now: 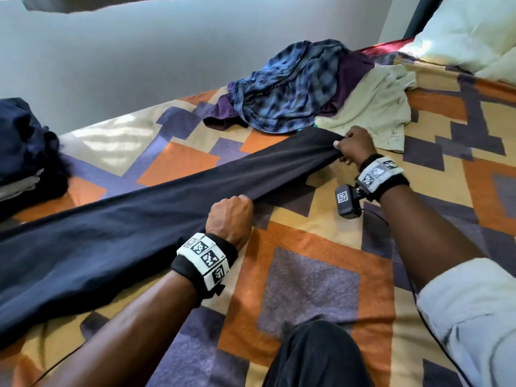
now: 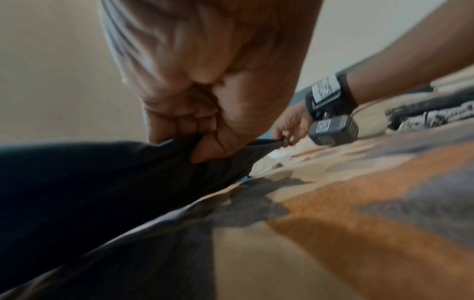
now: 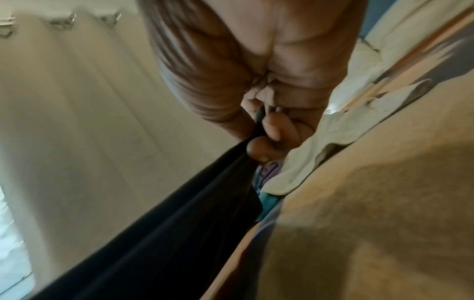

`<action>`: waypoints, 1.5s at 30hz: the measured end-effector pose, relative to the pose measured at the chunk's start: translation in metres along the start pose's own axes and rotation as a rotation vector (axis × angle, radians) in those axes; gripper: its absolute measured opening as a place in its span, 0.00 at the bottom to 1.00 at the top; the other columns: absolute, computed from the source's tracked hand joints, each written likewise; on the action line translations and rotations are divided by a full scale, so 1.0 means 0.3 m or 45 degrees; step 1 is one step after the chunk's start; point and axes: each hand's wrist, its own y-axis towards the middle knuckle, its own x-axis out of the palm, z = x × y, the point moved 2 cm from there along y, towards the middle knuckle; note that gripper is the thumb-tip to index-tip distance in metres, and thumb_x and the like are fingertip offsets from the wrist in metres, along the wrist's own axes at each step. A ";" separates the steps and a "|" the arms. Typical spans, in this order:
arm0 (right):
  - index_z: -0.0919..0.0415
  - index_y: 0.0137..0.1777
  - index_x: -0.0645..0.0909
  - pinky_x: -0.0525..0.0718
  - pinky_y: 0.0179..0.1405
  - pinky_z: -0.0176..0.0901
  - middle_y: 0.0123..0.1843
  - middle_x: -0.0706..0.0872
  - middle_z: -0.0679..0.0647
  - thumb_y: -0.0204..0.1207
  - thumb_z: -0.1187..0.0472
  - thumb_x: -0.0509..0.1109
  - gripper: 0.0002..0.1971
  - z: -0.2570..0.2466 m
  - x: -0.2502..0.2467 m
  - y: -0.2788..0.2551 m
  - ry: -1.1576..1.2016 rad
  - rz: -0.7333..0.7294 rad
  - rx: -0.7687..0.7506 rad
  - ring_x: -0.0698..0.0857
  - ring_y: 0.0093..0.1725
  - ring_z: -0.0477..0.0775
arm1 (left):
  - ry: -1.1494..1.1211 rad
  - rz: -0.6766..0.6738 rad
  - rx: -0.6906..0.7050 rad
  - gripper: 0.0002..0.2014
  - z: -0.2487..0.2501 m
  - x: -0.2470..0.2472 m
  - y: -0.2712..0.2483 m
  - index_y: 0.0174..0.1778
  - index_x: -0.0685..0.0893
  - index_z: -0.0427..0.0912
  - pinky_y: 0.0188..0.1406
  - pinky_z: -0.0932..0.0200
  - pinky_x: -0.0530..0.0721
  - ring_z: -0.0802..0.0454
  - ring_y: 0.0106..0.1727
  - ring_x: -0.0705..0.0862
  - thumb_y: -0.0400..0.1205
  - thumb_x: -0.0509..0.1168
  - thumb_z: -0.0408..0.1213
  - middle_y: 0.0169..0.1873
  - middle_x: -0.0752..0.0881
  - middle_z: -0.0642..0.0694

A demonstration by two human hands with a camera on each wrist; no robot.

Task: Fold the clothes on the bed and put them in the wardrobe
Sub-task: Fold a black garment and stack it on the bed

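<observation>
A long navy garment [image 1: 117, 233] lies stretched across the patterned bedspread [image 1: 315, 275], running from the lower left up toward the heap of clothes at the head of the bed; the left hand [image 1: 230, 219] is fisted on its near edge, fingers curled tight round a bunch of the dark cloth, and the right hand [image 1: 354, 146] grips its far corner, thumb and fingers clamped on the fabric, so that the end between the two hands is pulled taut and lifted off the spread; behind the right hand sits the heap, a blue plaid shirt [image 1: 287, 88] on top of a purple garment [image 1: 351, 71], with a pale cream shirt [image 1: 374, 107] spread beside them; a pillow [image 1: 463, 32] rests in the far right corner; a dark bundle of clothing [image 1: 25, 152] lies at the left edge of the bed, by the wall.
</observation>
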 end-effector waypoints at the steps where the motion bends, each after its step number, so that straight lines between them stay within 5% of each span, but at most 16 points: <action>1: 0.61 0.39 0.70 0.79 0.16 0.41 0.29 0.80 0.59 0.77 0.65 0.70 0.10 0.022 -0.013 -0.003 0.000 -0.013 0.017 0.84 0.26 0.60 | -0.009 0.028 0.023 0.10 0.013 -0.008 -0.012 0.56 0.78 0.38 0.41 0.48 0.76 0.35 0.54 0.87 0.84 0.54 0.28 0.53 0.87 0.40; 3: 0.68 0.52 0.78 0.88 0.43 0.54 0.35 0.89 0.59 0.77 0.63 0.70 0.09 0.090 -0.011 -0.023 -0.221 -0.068 0.103 0.87 0.46 0.68 | -0.044 -0.061 0.101 0.11 0.053 0.021 -0.044 0.61 0.77 0.38 0.48 0.46 0.81 0.37 0.57 0.86 0.87 0.52 0.31 0.56 0.85 0.40; 4: 0.72 0.63 0.77 0.84 0.58 0.55 0.50 0.90 0.64 0.78 0.62 0.70 0.17 0.124 -0.001 -0.025 -0.337 -0.075 0.160 0.84 0.59 0.70 | -0.048 -0.130 0.156 0.12 0.071 0.054 -0.052 0.64 0.76 0.38 0.52 0.45 0.81 0.37 0.60 0.85 0.87 0.51 0.32 0.60 0.83 0.40; 6: 0.71 0.75 0.67 0.75 0.68 0.55 0.74 0.74 0.70 0.79 0.63 0.68 0.26 0.118 0.009 -0.066 -0.388 -0.018 0.244 0.74 0.72 0.71 | -0.005 -0.288 0.230 0.18 0.085 0.129 -0.060 0.74 0.70 0.35 0.66 0.42 0.75 0.35 0.72 0.76 0.88 0.51 0.34 0.71 0.75 0.36; 10: 0.66 0.73 0.69 0.72 0.67 0.59 0.74 0.67 0.69 0.75 0.63 0.70 0.26 -0.039 0.059 -0.205 -0.730 0.202 -0.197 0.69 0.71 0.71 | -0.294 -0.303 0.250 0.28 0.063 0.167 -0.081 0.85 0.59 0.39 0.82 0.41 0.56 0.38 0.85 0.57 0.87 0.55 0.37 0.85 0.59 0.40; 14: 0.58 0.72 0.77 0.73 0.72 0.51 0.71 0.78 0.59 0.80 0.52 0.69 0.22 -0.151 0.291 -0.424 -0.669 -0.488 -0.770 0.76 0.71 0.63 | -0.316 -0.113 0.023 0.24 -0.019 0.144 -0.145 0.80 0.68 0.43 0.81 0.38 0.60 0.45 0.84 0.60 0.88 0.52 0.45 0.83 0.65 0.45; 16: 0.56 0.74 0.76 0.72 0.73 0.53 0.75 0.76 0.56 0.85 0.47 0.60 0.22 -0.142 0.352 -0.468 -0.893 -0.703 -0.749 0.75 0.73 0.62 | -0.355 -0.086 -0.143 0.21 -0.114 0.131 -0.220 0.68 0.78 0.44 0.75 0.37 0.68 0.42 0.78 0.68 0.88 0.50 0.50 0.74 0.76 0.44; 19: 0.61 0.69 0.78 0.74 0.72 0.59 0.74 0.77 0.63 0.82 0.46 0.60 0.24 -0.147 0.362 -0.470 -1.018 -0.529 -0.459 0.76 0.72 0.68 | -0.419 0.144 -0.397 0.18 -0.360 0.085 -0.373 0.53 0.82 0.42 0.62 0.42 0.76 0.38 0.64 0.80 0.88 0.50 0.48 0.57 0.84 0.40; 21: 0.65 0.71 0.77 0.73 0.73 0.58 0.75 0.74 0.67 0.81 0.52 0.63 0.23 -0.205 0.379 -0.550 -1.080 -0.382 -0.389 0.72 0.73 0.71 | -0.475 0.293 -0.648 0.18 -0.577 0.073 -0.526 0.56 0.83 0.39 0.59 0.43 0.78 0.33 0.60 0.83 0.86 0.52 0.45 0.55 0.86 0.34; 26: 0.66 0.46 0.84 0.82 0.57 0.55 0.54 0.88 0.69 0.76 0.55 0.72 0.12 -0.443 0.525 -0.969 -0.427 -0.493 -0.604 0.85 0.57 0.69 | -0.404 0.297 -1.239 0.18 -1.060 0.153 -0.948 0.65 0.80 0.32 0.65 0.40 0.76 0.28 0.66 0.78 0.84 0.62 0.39 0.63 0.81 0.27; 30: 0.66 0.35 0.86 0.88 0.45 0.55 0.37 0.90 0.65 0.73 0.52 0.75 0.15 -0.474 0.716 -1.328 -0.250 -0.871 -0.536 0.90 0.42 0.66 | -0.377 0.005 -1.269 0.25 -1.224 0.259 -1.089 0.76 0.74 0.39 0.75 0.39 0.70 0.31 0.75 0.70 0.88 0.55 0.50 0.73 0.73 0.29; 33: 0.63 0.31 0.81 0.89 0.43 0.57 0.38 0.90 0.65 0.68 0.52 0.77 0.14 -0.411 0.831 -1.496 -0.114 -0.948 -0.347 0.90 0.43 0.67 | -0.411 -0.082 -1.295 0.25 -1.274 0.265 -1.100 0.72 0.78 0.40 0.72 0.41 0.73 0.31 0.72 0.76 0.90 0.48 0.52 0.71 0.77 0.31; 38: 0.68 0.67 0.72 0.83 0.24 0.39 0.46 0.85 0.64 0.73 0.66 0.77 0.25 -0.375 0.855 -1.573 0.652 -0.736 0.055 0.84 0.32 0.53 | -0.416 -0.003 -1.494 0.26 -1.363 0.199 -1.083 0.66 0.83 0.35 0.66 0.45 0.78 0.32 0.68 0.81 0.81 0.67 0.53 0.66 0.83 0.32; 41: 0.59 0.85 0.55 0.87 0.51 0.50 0.65 0.80 0.62 0.68 0.61 0.81 0.49 -0.380 0.884 -1.542 0.925 -0.662 0.139 0.86 0.53 0.55 | -0.574 -0.017 -1.545 0.33 -1.412 0.223 -1.072 0.69 0.81 0.36 0.68 0.45 0.79 0.32 0.69 0.79 0.76 0.72 0.56 0.68 0.82 0.32; 43: 0.58 0.85 0.56 0.73 0.75 0.53 0.79 0.68 0.62 0.62 0.52 0.83 0.54 -0.388 0.877 -1.517 0.724 -0.478 0.059 0.73 0.75 0.58 | -0.660 -0.015 -1.555 0.31 -1.431 0.244 -1.071 0.68 0.82 0.36 0.65 0.47 0.80 0.32 0.68 0.81 0.75 0.74 0.53 0.67 0.83 0.33; 45: 0.62 0.84 0.58 0.67 0.80 0.51 0.80 0.65 0.64 0.64 0.55 0.84 0.52 -0.390 0.876 -1.490 0.683 -0.347 0.062 0.68 0.78 0.59 | -0.750 0.060 -1.591 0.27 -1.449 0.251 -1.073 0.67 0.82 0.33 0.63 0.47 0.81 0.32 0.66 0.82 0.76 0.74 0.45 0.65 0.84 0.32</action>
